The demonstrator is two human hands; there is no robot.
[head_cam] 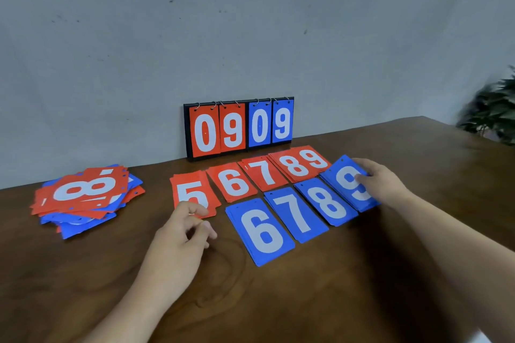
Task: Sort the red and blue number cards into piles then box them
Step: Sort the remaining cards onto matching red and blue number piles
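Sorting midway: red piles and blue piles laid out, mixed heap unsorted at far left; loosely curled, empty left hand touches red 5, flat right hand rests on blue 9; boxing pending.

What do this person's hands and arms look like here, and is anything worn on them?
Both forearms are bare, with no sleeves, gloves or watch showing. The left hand wears a small ring on one finger. The right hand shows no jewellery.
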